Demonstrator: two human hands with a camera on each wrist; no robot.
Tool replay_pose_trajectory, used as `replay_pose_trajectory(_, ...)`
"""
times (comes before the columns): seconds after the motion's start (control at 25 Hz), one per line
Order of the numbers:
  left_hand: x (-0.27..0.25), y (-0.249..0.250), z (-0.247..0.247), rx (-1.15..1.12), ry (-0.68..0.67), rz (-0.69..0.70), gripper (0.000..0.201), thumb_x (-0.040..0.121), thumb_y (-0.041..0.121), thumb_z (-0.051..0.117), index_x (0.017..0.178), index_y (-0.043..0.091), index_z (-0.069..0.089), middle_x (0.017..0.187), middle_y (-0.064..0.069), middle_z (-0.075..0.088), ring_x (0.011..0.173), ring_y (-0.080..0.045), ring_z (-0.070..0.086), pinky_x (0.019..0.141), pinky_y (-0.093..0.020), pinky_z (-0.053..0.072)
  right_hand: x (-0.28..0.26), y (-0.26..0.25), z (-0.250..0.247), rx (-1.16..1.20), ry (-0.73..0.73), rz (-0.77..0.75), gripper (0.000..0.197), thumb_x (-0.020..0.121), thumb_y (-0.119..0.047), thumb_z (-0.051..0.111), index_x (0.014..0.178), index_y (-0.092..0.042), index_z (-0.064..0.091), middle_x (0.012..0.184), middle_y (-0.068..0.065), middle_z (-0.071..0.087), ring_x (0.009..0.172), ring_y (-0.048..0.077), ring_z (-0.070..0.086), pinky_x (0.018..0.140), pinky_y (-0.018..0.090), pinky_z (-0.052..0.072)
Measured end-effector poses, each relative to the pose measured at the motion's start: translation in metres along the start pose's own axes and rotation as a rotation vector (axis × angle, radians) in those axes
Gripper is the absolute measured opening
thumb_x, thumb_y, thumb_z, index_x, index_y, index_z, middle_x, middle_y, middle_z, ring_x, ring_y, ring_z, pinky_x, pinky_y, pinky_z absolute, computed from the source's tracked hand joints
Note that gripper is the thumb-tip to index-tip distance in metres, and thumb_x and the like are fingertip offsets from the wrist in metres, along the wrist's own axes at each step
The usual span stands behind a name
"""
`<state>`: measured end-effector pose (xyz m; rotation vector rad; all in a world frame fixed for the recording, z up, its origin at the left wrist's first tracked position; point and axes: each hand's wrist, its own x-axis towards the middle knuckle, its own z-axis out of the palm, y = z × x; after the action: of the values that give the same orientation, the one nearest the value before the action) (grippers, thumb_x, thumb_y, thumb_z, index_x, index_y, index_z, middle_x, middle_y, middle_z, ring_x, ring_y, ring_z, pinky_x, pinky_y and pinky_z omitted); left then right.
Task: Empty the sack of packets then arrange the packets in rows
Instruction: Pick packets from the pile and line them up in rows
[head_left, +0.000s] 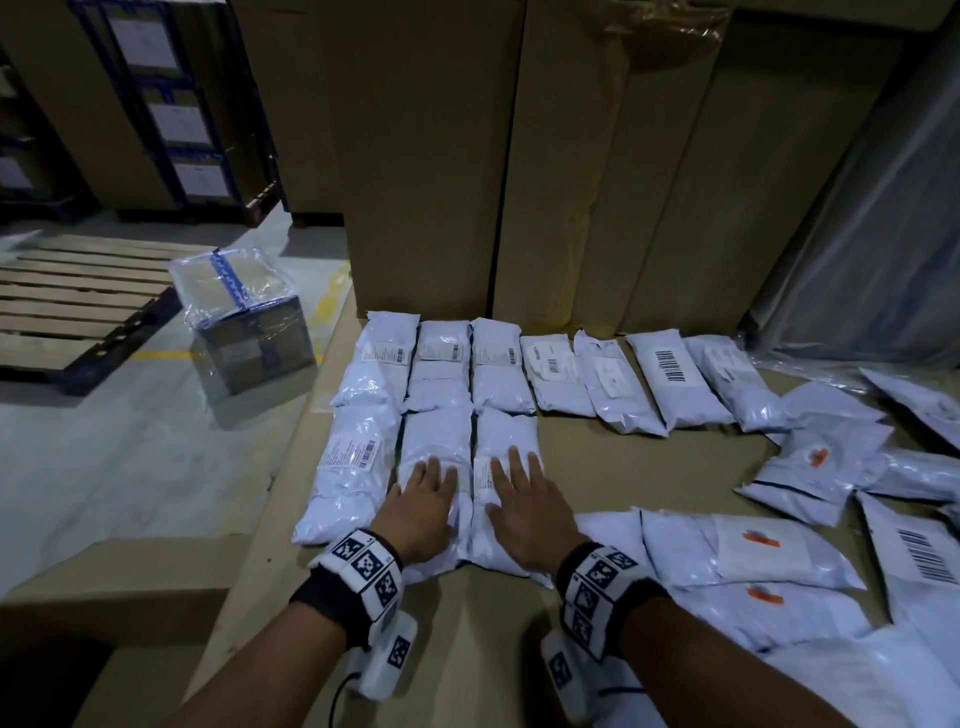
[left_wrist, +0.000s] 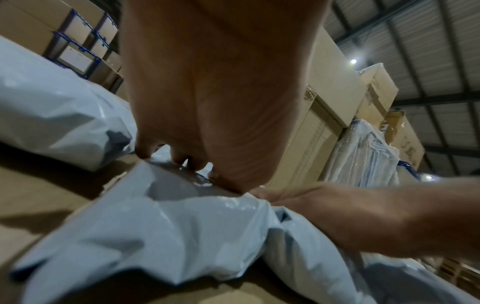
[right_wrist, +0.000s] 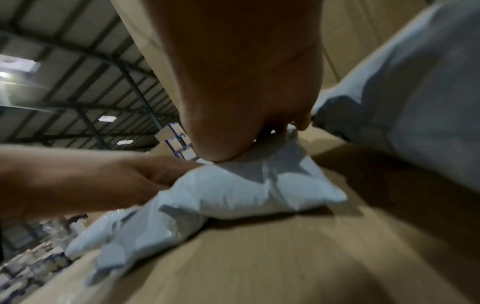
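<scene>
Both hands lie flat with fingers spread: the left hand (head_left: 423, 506) presses the middle packet (head_left: 439, 452) of the near row, and the right hand (head_left: 524, 509) presses the packet at its 3 o'clock (head_left: 506, 441). Unsorted packets (head_left: 810, 467) are scattered on the tabletop (head_left: 639, 467) toward 3 o'clock.

Warehouse interior: tall brown cartons (head_left: 431, 156) stacked as a back wall, blue-framed racking (head_left: 156, 104) far left, wooden pallet (head_left: 78, 301) and shrink-wrapped box (head_left: 244, 322) on grey concrete floor (head_left: 130, 467) with yellow line, corrugated metal roof (left_wrist: 428, 51) with dim ceiling lamps (right_wrist: 15, 65).
</scene>
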<state>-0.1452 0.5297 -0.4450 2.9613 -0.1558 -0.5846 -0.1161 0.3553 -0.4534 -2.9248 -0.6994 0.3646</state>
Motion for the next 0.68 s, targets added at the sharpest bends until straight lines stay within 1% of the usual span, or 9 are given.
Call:
replay_pose_trajectory(0.04, 0.001, 0.000, 0.000, -0.003, -0.019, -0.003, 0.078, 0.098, 0.032, 0.048, 0.153, 0.012, -0.004, 0.160, -0.014, -0.012, 0.149, -0.029, -0.007, 0.117, -0.051, 0.012, 0.003, -0.001, 0.005, -0.035, -0.031, 0.009, 0.084, 0.080, -0.056, -0.006, 0.153, -0.016, 0.002, 0.161, 0.011, -0.009, 0.148, 0.033, -0.006, 0.118, 0.048, 0.012)
replay_pose_trajectory(0.08, 0.001, 0.001, -0.001, -0.009, -0.026, -0.008, 0.078, 0.098, 0.032, 0.047, 0.153, 0.012, -0.004, 0.160, -0.014, -0.012, 0.149, -0.028, -0.008, 0.117, -0.052, 0.013, 0.006, -0.003, 0.008, -0.040, -0.063, 0.028, 0.078, 0.086, -0.056, -0.002, 0.153, -0.017, -0.001, 0.161, 0.010, -0.011, 0.148, 0.031, -0.008, 0.118, 0.049, 0.012)
replay_pose_trajectory(0.16, 0.000, 0.004, -0.004, -0.002, -0.037, -0.016, 0.080, 0.097, 0.033, 0.049, 0.153, 0.012, -0.003, 0.161, -0.013, -0.011, 0.149, -0.028, -0.007, 0.117, -0.053, 0.014, 0.010, -0.005, 0.000, 0.007, -0.137, 0.041, 0.066, 0.099, -0.051, 0.016, 0.153, -0.019, -0.004, 0.161, 0.007, -0.013, 0.148, 0.029, -0.010, 0.117, 0.051, 0.009)
replay_pose_trajectory(0.28, -0.010, 0.007, -0.016, 0.012, -0.028, -0.018, 0.079, 0.096, 0.033, 0.050, 0.153, 0.011, 0.001, 0.161, -0.014, -0.006, 0.149, -0.030, -0.003, 0.117, -0.054, 0.018, -0.004, 0.001, -0.037, 0.230, -0.130, 0.052, 0.070, 0.100, -0.049, 0.030, 0.154, -0.019, -0.003, 0.162, 0.007, -0.006, 0.149, 0.029, -0.004, 0.118, 0.046, 0.011)
replay_pose_trajectory(0.36, -0.022, 0.014, -0.021, -0.016, 0.087, 0.014, 0.070, 0.097, 0.030, 0.047, 0.153, 0.008, 0.009, 0.159, -0.018, 0.008, 0.147, -0.035, 0.009, 0.114, -0.054, 0.026, -0.035, 0.011, -0.061, 0.386, 0.009, 0.054, 0.071, 0.099, -0.042, 0.043, 0.154, -0.015, 0.008, 0.161, 0.010, 0.008, 0.149, 0.028, 0.007, 0.116, 0.039, 0.019)
replay_pose_trajectory(0.4, -0.029, 0.022, -0.023, -0.059, 0.176, 0.043, 0.065, 0.097, 0.029, 0.047, 0.150, 0.007, 0.019, 0.154, -0.021, 0.022, 0.142, -0.039, 0.022, 0.110, -0.053, 0.032, -0.053, 0.017, -0.068, 0.427, 0.090, 0.074, 0.067, 0.098, -0.037, 0.048, 0.152, -0.012, 0.017, 0.159, 0.012, 0.018, 0.147, 0.027, 0.015, 0.114, 0.035, 0.022)
replay_pose_trajectory(0.48, -0.053, 0.050, -0.020, -0.247, 0.308, 0.083, 0.050, 0.095, 0.027, 0.050, 0.140, 0.007, 0.040, 0.132, -0.022, 0.048, 0.122, -0.039, 0.047, 0.097, -0.046, 0.043, -0.097, 0.036, -0.073, 0.469, 0.223, 0.146, 0.056, 0.096, -0.030, 0.054, 0.145, -0.009, 0.037, 0.150, 0.013, 0.039, 0.138, 0.026, 0.037, 0.107, 0.030, 0.031)
replay_pose_trajectory(0.52, -0.065, 0.065, -0.018, -0.357, 0.345, 0.088, 0.043, 0.095, 0.026, 0.052, 0.133, 0.007, 0.048, 0.123, -0.020, 0.054, 0.113, -0.037, 0.053, 0.092, -0.042, 0.046, -0.115, 0.045, -0.073, 0.490, 0.261, 0.186, 0.050, 0.095, -0.029, 0.056, 0.139, -0.009, 0.045, 0.143, 0.012, 0.047, 0.130, 0.027, 0.046, 0.100, 0.028, 0.036)
replay_pose_trajectory(0.68, -0.108, 0.127, 0.009, -0.683, 0.310, -0.007, 0.025, 0.093, 0.026, 0.057, 0.112, 0.011, 0.061, 0.098, -0.009, 0.068, 0.087, -0.022, 0.061, 0.070, -0.028, 0.046, -0.186, 0.077, -0.057, 0.559, 0.309, 0.302, 0.027, 0.090, -0.025, 0.061, 0.114, -0.012, 0.064, 0.111, 0.006, 0.065, 0.104, 0.022, 0.060, 0.078, 0.023, 0.038)
